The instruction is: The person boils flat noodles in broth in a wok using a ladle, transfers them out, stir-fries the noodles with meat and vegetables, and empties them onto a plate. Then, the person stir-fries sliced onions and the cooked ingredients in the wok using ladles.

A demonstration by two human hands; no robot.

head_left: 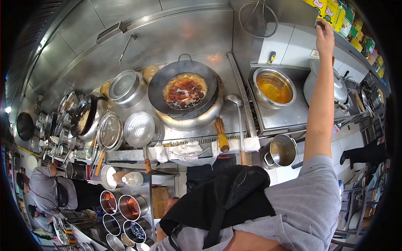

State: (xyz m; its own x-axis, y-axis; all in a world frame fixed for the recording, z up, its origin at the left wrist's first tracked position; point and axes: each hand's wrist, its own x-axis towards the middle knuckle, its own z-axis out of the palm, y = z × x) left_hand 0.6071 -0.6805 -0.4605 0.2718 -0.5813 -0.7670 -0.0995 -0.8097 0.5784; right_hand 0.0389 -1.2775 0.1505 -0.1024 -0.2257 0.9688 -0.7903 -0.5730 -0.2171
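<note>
My right hand (325,35) is raised at the upper right, its fingers bent at the edge of a shelf holding yellow boxes (331,13); whatever it may grip is hidden. Low beside my body, my left hand (171,203) shows only in small part, near the metal pots, and its fingers cannot be made out. In front of me a black wok (157,85) sits on the round burner (190,121), with reddish-brown sauce (185,90) bubbling in it. A ladle (240,125) lies to the right of the wok. The perforated skimmer (139,129) rests to the left.
A steel bowl of yellow oil (274,88) stands right of the stove. Below it is a tall pot (281,150). Wire strainers (110,130), a bamboo brush (222,136) and white cloths (184,151) lie along the front edge. Another person (52,188) is at the left.
</note>
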